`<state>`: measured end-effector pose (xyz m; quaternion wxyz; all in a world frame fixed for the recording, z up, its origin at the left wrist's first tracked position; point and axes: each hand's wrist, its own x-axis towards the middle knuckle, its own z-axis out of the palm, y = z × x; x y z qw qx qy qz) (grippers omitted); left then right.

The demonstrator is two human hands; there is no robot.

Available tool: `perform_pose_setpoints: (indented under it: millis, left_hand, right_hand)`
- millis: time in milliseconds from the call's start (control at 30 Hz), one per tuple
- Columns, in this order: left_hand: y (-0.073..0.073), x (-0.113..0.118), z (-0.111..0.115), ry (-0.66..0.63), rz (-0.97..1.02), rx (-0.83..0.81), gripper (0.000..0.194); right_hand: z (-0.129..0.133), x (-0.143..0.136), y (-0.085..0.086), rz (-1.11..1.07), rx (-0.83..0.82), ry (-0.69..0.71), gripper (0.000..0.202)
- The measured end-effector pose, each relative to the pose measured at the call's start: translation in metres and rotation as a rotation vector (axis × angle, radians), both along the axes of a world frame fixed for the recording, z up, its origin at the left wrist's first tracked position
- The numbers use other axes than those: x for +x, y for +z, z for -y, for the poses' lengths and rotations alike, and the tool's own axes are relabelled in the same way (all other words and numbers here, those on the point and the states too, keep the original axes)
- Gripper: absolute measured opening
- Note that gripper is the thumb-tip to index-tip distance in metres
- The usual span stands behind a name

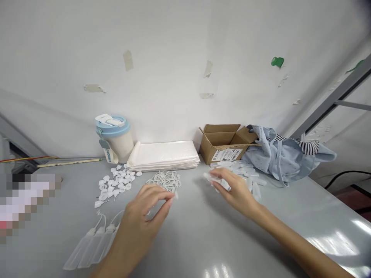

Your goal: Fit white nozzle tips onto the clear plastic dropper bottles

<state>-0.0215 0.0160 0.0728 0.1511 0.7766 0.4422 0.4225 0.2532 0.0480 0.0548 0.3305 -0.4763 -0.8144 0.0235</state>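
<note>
My left hand (146, 214) is closed in a pinch on a small white plastic piece (175, 194), just in front of a pile of thin, bent white plastic pieces (164, 180). Between the thumb and fingers of my right hand (236, 189) is a clear plastic tube (211, 178), partly hidden by them. Behind and beside that hand lie several more clear tubes (256, 190). Small white caps (116, 181) are scattered to the left. At the lower left, several clear tubes fitted with white caps and thin bent tips (92, 247) lie side by side, partly behind my left forearm.
Against the wall stand a blue-lidded cup (117, 139), a stack of white padded envelopes (164, 154) and an open cardboard box (223, 148). A light blue cloth (275, 158) lies at the right. A blurred-out object (23, 204) is at the left edge of the grey table (185, 247).
</note>
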Motion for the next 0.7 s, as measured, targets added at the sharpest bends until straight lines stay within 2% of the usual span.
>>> perform_pose_setpoints:
  millis: [133,267,500,700]
  left_hand:
    - [-0.003,0.003,0.0,0.004,0.026,-0.313,0.018]
    - [-0.005,0.012,0.003,-0.049,-0.013,-0.396,0.019]
    - [-0.005,0.019,0.007,-0.078,-0.015,-0.513,0.02]
    - [-0.006,0.015,0.006,-0.084,-0.04,-0.541,0.021]
  right_hand:
    - [0.035,-0.028,-0.007,-0.143,-0.045,0.204,0.025]
    - [0.056,-0.042,-0.017,-0.24,-0.127,0.359,0.032]
    - [0.063,-0.041,-0.033,-0.338,-0.143,0.376,0.037]
    - [0.058,-0.039,-0.034,-0.361,-0.187,0.345,0.033]
